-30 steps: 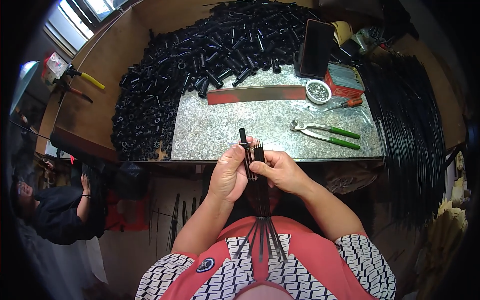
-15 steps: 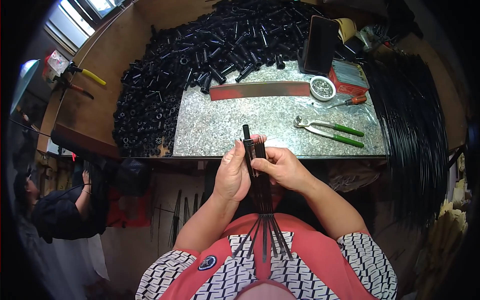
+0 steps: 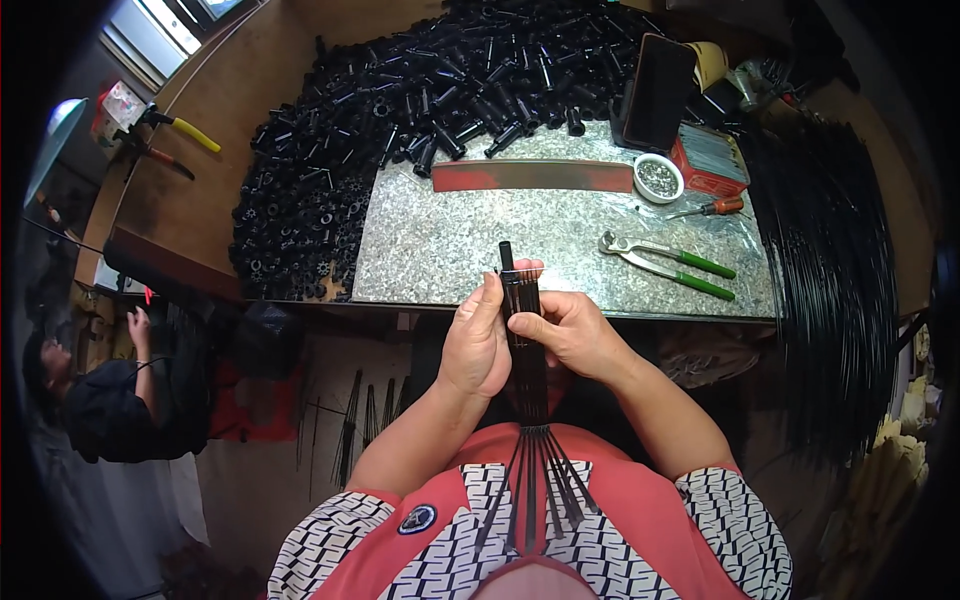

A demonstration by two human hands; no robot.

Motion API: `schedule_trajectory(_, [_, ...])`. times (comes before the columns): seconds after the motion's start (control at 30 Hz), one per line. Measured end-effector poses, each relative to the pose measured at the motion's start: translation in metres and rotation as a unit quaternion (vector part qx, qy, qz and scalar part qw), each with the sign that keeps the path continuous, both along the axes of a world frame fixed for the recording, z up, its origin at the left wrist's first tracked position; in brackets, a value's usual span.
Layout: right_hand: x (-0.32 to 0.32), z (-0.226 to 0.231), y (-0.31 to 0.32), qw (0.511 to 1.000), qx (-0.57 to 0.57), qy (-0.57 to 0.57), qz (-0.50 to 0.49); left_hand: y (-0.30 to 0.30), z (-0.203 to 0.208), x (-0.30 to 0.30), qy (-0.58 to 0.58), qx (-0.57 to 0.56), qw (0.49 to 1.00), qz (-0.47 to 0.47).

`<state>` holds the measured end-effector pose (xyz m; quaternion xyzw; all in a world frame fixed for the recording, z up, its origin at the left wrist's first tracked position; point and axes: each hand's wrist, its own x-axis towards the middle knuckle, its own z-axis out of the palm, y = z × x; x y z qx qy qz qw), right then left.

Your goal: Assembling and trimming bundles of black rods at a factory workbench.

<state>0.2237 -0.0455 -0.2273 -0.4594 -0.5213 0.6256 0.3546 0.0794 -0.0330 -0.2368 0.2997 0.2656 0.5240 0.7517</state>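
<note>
My left hand (image 3: 474, 345) is closed around the upper end of a black umbrella frame (image 3: 530, 385), its thumb pressed near the hub. My right hand (image 3: 580, 338) grips the same bundle of thin ribs from the other side, thumb across the front and fingers behind. A short black tube (image 3: 505, 254) sticks up out of the hub end. A thin wire seems to run across there, too fine to follow. The ribs hang toward my chest, and their lower ends fan out over my shirt. My palms and fingers hide part of the hub.
Black plastic hub parts (image 3: 440, 90) are heaped at the back and left of the granite-patterned board (image 3: 500, 225). On it lie a red-brown strip (image 3: 530, 177), green-handled pincers (image 3: 680, 264), a screwdriver (image 3: 715, 207) and a white bowl (image 3: 658, 178). Long black ribs (image 3: 830, 280) hang at right. Another person (image 3: 125, 400) sits at left.
The view has shifted slightly, moving the bench a little. Both hands keep their hold on the umbrella frame, its lower rib ends spread somewhat wider. The person at left has raised a hand.
</note>
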Motion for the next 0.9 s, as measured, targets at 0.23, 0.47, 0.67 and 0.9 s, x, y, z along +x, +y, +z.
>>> schedule_trajectory(0.23, [0.005,0.000,-0.001,0.999,-0.022,0.015,0.019,0.001,-0.003,-0.004,-0.063,-0.005,0.998,-0.031])
schedule_trajectory(0.47, [0.006,-0.003,-0.003,0.999,-0.019,0.027,-0.001,-0.002,0.000,-0.003,-0.086,-0.003,0.995,-0.045])
schedule_trajectory(0.67, [0.010,-0.005,0.001,0.998,-0.042,0.047,0.021,-0.008,0.007,0.001,-0.052,0.012,0.998,-0.036])
schedule_trajectory(0.9, [0.015,-0.005,0.004,0.996,-0.047,0.074,0.029,-0.013,0.014,0.006,-0.005,-0.002,1.000,-0.031])
